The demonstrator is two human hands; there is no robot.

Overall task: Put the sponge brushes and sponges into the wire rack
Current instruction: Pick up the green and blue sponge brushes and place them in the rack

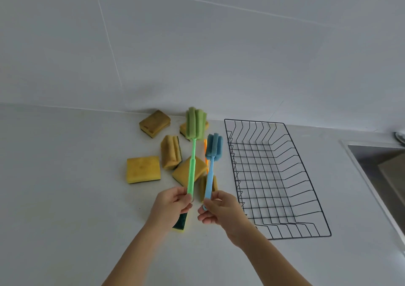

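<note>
My left hand [172, 204] grips the handle end of a green sponge brush [192, 154], held upright above the counter. My right hand [221, 209] grips a blue sponge brush [210, 163] the same way, just right of the green one. Behind them several yellow sponges [143, 169] with dark green backs lie scattered on the white counter. An orange brush handle [205, 147] shows partly behind the blue brush. The black wire rack [282, 238] lies to the right of both hands, with nothing in it.
A sponge [180, 224] lies green side up under my left hand. A sink [381, 165] sits at the far right edge. A white tiled wall [197, 44] rises behind the counter.
</note>
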